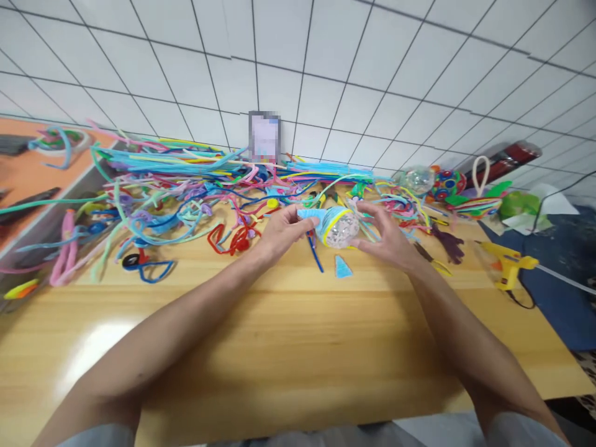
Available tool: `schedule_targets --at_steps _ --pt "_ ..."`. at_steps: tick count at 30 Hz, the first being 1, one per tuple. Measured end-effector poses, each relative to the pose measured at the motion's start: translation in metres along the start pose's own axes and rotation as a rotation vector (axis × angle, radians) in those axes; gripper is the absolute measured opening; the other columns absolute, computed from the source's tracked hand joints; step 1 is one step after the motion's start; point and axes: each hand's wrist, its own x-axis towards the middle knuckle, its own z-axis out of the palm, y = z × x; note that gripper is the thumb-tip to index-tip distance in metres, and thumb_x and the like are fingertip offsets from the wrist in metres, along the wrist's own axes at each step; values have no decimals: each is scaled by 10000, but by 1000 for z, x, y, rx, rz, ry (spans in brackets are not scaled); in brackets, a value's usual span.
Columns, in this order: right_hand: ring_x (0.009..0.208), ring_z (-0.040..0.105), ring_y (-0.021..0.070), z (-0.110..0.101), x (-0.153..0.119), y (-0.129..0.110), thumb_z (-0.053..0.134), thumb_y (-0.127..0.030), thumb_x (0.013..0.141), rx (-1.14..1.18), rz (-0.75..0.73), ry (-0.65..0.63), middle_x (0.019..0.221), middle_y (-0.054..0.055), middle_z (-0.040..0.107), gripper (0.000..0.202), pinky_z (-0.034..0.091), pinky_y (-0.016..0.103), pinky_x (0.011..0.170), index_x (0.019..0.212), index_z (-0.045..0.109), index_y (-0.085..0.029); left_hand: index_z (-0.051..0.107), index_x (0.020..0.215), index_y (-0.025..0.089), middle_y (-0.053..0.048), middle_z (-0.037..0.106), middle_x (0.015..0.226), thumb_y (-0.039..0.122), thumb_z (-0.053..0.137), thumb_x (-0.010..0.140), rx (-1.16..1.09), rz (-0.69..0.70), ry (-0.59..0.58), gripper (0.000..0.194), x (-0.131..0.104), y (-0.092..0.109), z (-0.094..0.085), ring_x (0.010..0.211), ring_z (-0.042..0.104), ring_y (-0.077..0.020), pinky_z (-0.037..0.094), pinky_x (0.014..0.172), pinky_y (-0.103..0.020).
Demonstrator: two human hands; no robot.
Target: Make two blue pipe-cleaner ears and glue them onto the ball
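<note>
A clear rounded object (342, 228) with a yellow band and light blue wrapping is held above the wooden table (261, 347). My left hand (285, 231) pinches a light blue flat piece (311, 213) at the wrapped end. On the other side, my right hand (385, 239) has its fingers apart around the clear end, with thumb and fingertips close to it; whether they touch cannot be told. Just below lies a small blue triangular piece (343, 267). A dark blue stem (315, 254) lies near my left hand.
Tangled pipe cleaners (186, 211) spread along the back, with a phone (264, 136) upright against the tiled wall. Red loops (233, 241) lie to the left. A yellow glue gun (508, 264) with a cord is at the right edge. An orange-topped bin (56, 171) stands at left.
</note>
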Motion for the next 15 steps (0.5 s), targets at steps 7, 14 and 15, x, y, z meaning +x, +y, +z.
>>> schedule_targets --at_steps 7,14,15 --pt "1612 336 371 10 14 24 934 -523 710 178 14 -211 1704 88 370 1052 305 585 1323 1589 377 -371 672 768 184 35 607 635 420 866 758 40 7 9 305 -6 -1 -4 563 480 -86 391 568 -244" --pt "1565 420 359 13 16 30 914 -563 718 274 17 -232 1667 96 429 1002 370 560 1287 1568 426 -356 770 896 191 -42 781 959 443 925 707 -144 -106 -25 351 -5 -9 5 850 700 -165 569 831 -315" --pt "1581 395 366 14 16 30 928 -561 698 242 21 -223 1678 87 419 1013 357 565 1295 1567 447 -362 767 883 190 -42 780 950 444 937 688 -161 -117 -17 363 -5 -10 8 848 701 -167 577 847 -330"
